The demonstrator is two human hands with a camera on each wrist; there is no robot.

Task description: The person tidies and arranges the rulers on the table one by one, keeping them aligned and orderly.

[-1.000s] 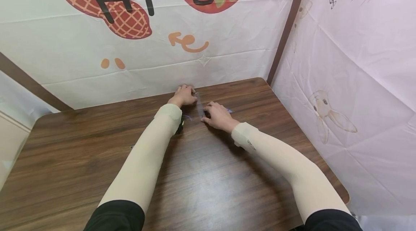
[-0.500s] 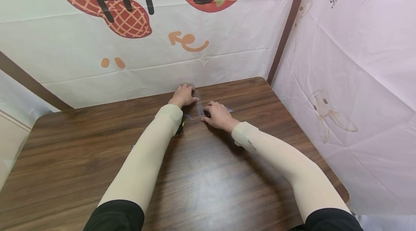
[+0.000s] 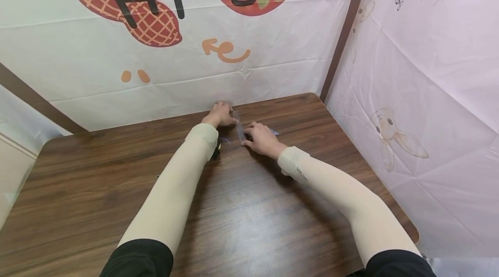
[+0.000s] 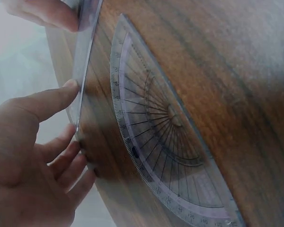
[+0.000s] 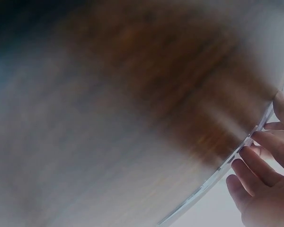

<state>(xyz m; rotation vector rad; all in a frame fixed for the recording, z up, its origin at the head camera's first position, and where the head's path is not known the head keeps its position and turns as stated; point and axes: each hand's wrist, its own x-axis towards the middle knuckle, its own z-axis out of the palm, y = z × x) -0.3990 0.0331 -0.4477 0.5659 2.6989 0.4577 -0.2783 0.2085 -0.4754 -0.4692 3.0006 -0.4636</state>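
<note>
A clear plastic ruler [image 3: 239,128] spans the gap between the two hands near the table's back edge. At its far end the left hand [image 3: 220,114] pinches it; the left wrist view shows thumb and fingertips against the edge of the ruler [image 4: 86,56]. The right hand [image 3: 264,139] holds the nearer end, its fingers curved along the strip, and in the right wrist view several fingertips touch the ruler [image 5: 199,189]. A clear protractor [image 4: 156,123] lies flat on the wood beside the left hand; only a faint curve of it shows in the head view.
The brown wooden table [image 3: 249,207] meets a printed cloth wall [image 3: 187,91] just behind the left hand. A small black object [image 3: 216,153] lies partly hidden by the left wrist. Something blue [image 3: 275,132] peeks out behind the right hand.
The left thumb has shifted slightly right against the ruler since a second ago. The right hand and the ruler look nearly still.
</note>
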